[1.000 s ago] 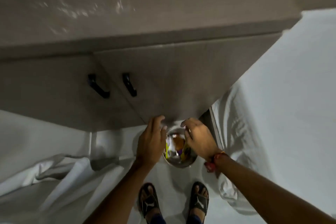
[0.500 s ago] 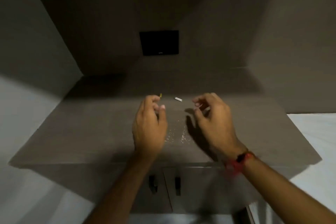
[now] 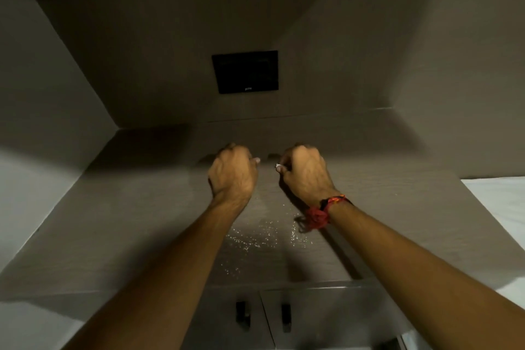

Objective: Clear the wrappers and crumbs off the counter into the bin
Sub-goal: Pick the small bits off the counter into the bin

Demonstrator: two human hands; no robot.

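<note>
Pinching a pale scrap at its fingertips, the right hand curls far along the counter; the left hand is fisted, contents hidden. Crumbs lie nearer, beneath the wrists; a passing forearm may scatter them floorward.

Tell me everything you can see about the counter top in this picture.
The counter is a flat, matte grey-brown slab with a faint grain, set in a wall recess and dimly lit. Small glinting specks, perhaps crumbs or droplets, lie near its front edge. The left hand and the right hand are curled over its middle; contact is unclear. Below its front edge are two cabinet doors with dark handles.
</note>
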